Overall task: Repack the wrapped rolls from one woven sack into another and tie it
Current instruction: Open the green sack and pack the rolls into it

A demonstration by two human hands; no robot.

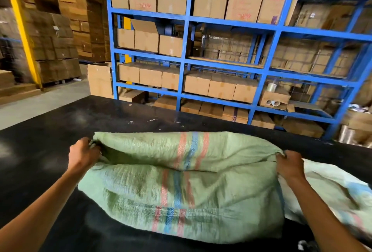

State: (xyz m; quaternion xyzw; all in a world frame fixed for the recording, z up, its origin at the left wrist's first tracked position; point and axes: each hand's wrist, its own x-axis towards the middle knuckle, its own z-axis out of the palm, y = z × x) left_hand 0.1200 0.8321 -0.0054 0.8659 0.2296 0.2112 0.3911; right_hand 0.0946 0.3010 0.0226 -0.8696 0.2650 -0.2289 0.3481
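Two hands, left hand [83, 156] and right hand [289, 166], each grip a bunched corner of the bulging green woven sack [181, 187], striped red and blue, on the black table [40, 131].

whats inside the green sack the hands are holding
Its contents are hidden. The green sack bulges full on the black table, but the left hand and right hand grip bunched corners, and the weave covers whatever fills it.

The black table [50, 151] lies bare across the left of the frame and along its far edge (only small scraps there). The bulging green sack [181, 187] fills the centre, a paler sack [332, 187] touching it at lower right. Blue shelving [187, 60] packed with cardboard boxes [221, 86] walls off the upper frame.
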